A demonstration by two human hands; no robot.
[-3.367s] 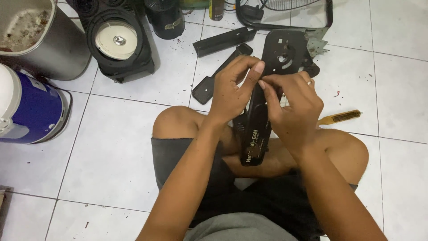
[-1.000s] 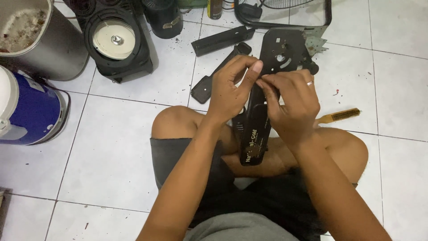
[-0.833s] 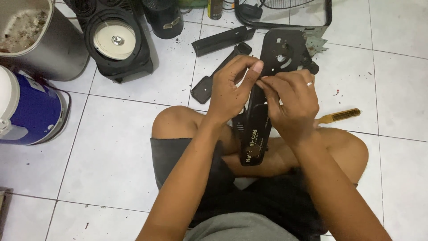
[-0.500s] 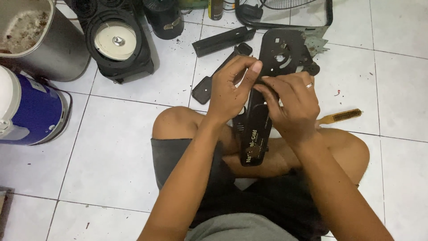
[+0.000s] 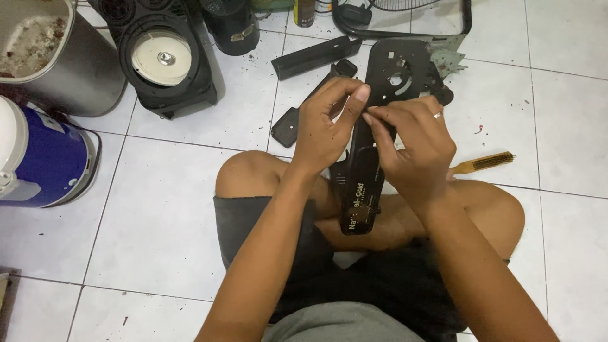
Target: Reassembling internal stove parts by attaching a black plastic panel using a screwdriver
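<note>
Barely any change: left hand (image 5: pixel 326 130) and right hand (image 5: pixel 411 149) stay closed, fingertips pinching the long black plastic housing (image 5: pixel 364 183) over the crossed legs, so the fiddling continues.

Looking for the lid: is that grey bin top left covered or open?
Open. The grey bin shows no lid; its pale, dirty inside is visible from above.

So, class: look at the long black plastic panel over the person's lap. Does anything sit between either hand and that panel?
Nothing visible does. The left hand and the right hand both already grip the long black panel near its middle, fingertips meeting on it. The yellow-handled brush lies apart on the tiles.
</note>
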